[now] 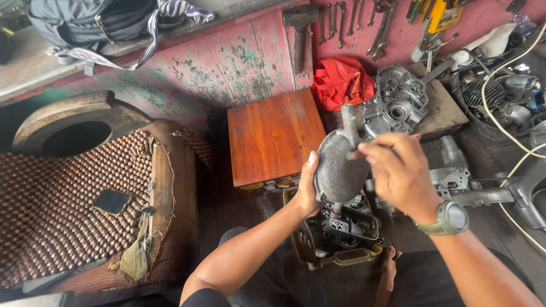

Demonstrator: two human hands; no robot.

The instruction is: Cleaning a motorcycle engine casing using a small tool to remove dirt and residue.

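My left hand [307, 190] grips the lower left edge of a dark grey oval metal engine cover [336, 167] and holds it upright in front of me. My right hand [398, 173], a green watch on its wrist, pinches a thin tool whose tip touches the cover's upper right side; most of the tool is hidden by my fingers. Directly below the cover sits a dirty engine block [344, 233] on the floor between my knees.
A wooden box [273, 133] stands behind the cover, a red cloth [340, 82] beside it. An aluminium crankcase half [395, 102] lies on a board. Wrenches [341, 23] and a hammer [300, 31] hang on the pink wall. A beaded seat [62, 210] is at left, with cables and engine parts at right.
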